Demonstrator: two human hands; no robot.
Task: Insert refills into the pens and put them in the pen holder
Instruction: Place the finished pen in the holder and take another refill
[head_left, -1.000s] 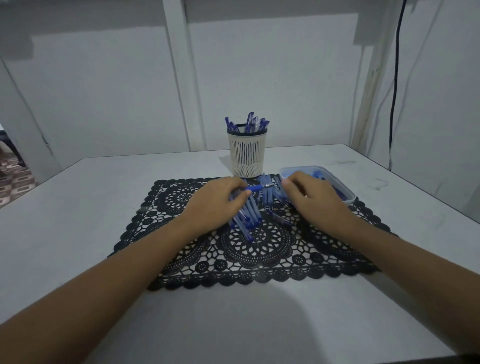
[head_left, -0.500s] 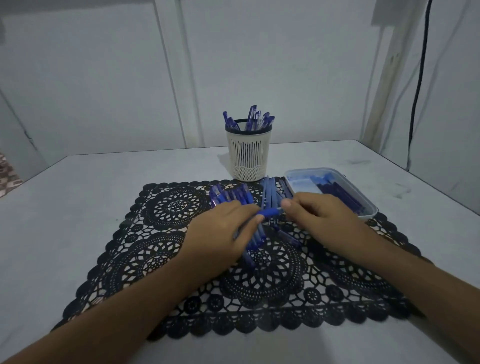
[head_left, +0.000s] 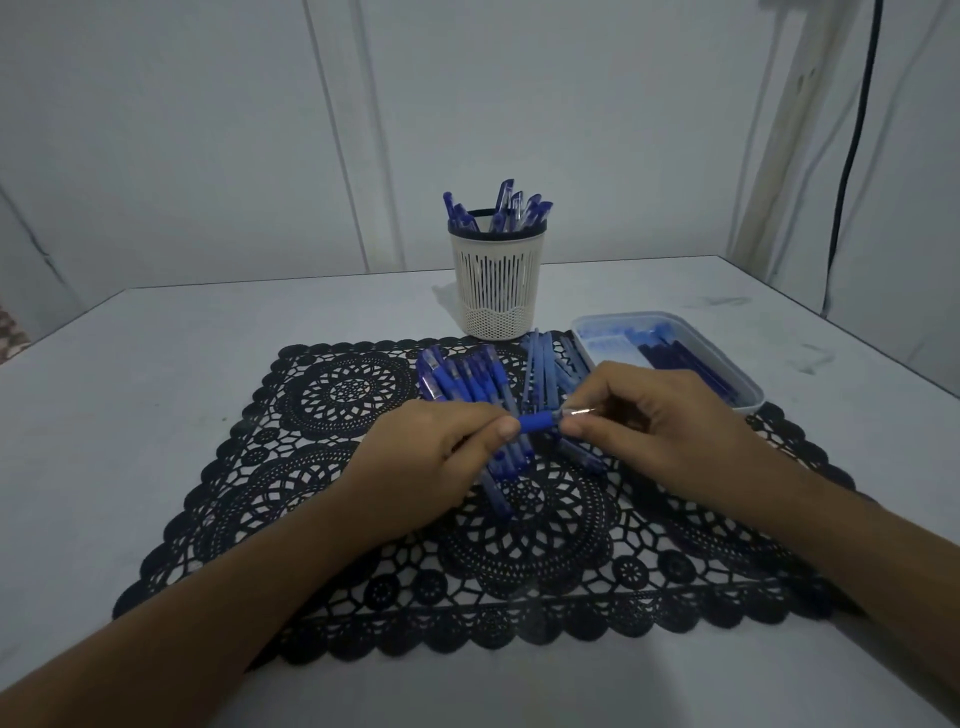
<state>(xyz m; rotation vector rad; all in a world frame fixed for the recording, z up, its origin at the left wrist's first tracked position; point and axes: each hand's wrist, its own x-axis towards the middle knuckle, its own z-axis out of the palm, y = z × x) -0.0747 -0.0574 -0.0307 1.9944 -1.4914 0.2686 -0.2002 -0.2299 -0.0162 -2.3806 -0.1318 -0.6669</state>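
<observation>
1. Head view: blue pen (head_left: 539, 422) held level between both hands, just above the lace mat and over the near end of the loose pen pile.
2. Left hand (head_left: 431, 467) grips the pen's left end, fingers curled round the barrel, thumb tip against the blue grip section.
3. Right hand (head_left: 660, 421) pinches the pen's right end between thumb and forefinger; a pale, shiny tip piece shows at the fingertips. Remaining fingers loosely curled.
4. Only the short blue middle of the pen shows in the gap between the two hands.
5. Pile of blue pens (head_left: 465, 376) lies on the mat, just beyond the left hand and partly under it, fanned out toward the far left.
6. Bundle of thin blue sticks (head_left: 540, 364), likely refills, lies on the mat right of that pile, pointing toward the holder.
7. Pen holder (head_left: 496, 291): pale slotted cup with a dark rim, upright at the far edge of the mat. Several blue pens (head_left: 506, 208) stand in it, tilted.
8. Clear tray (head_left: 750, 402): right of the holder, its near corner on the mat. Dark blue long pieces lie along its right side; exact kind cannot be told.
9. Black lace mat (head_left: 363, 519) lies on a pale table (head_left: 130, 405).
10. Dark cable (head_left: 852, 156) hangs down the far right wall.
</observation>
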